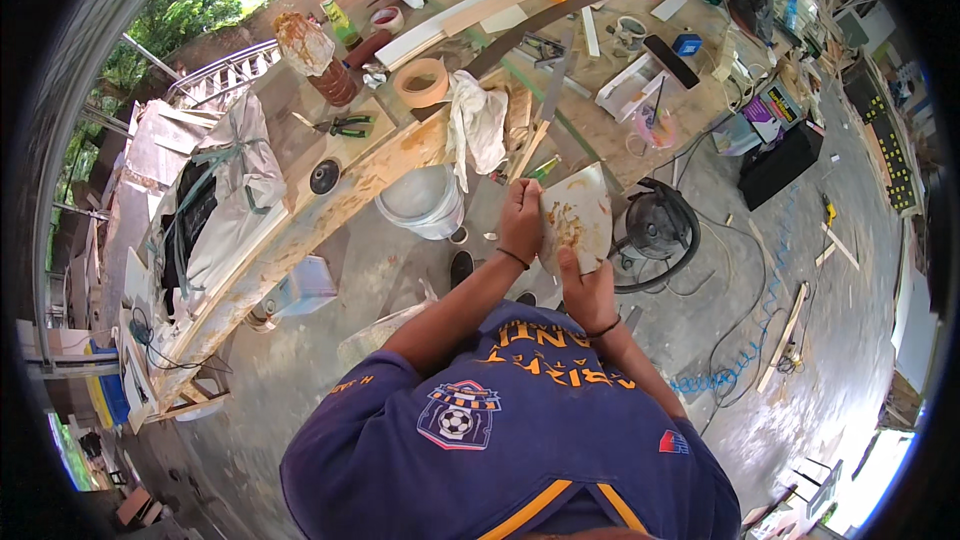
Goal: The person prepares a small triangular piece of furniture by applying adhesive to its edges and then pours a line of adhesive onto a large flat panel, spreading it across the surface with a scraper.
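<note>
Between my two hands is a thin white sheet (580, 202) with brown smears across its face, tilted toward me. My left hand (521, 222) is closed in a fist at its left edge and appears to grip it there; its fingertips are hidden. With the thumb laid on the face, my right hand (588, 295) pinches the lower edge, its other fingers hidden behind. A white rag (476, 125) drapes over the workbench edge beyond my left hand. To the right of the sheet stands a black-topped shop vacuum (655, 225).
A white bucket (420, 200) stands on the floor by the curved wooden workbench (365, 155). On the bench lie a tape roll (422, 83), pliers (348, 126) and a black disc (324, 176). A black box (780, 168) and a coiled blue hose (715, 380) are to the right.
</note>
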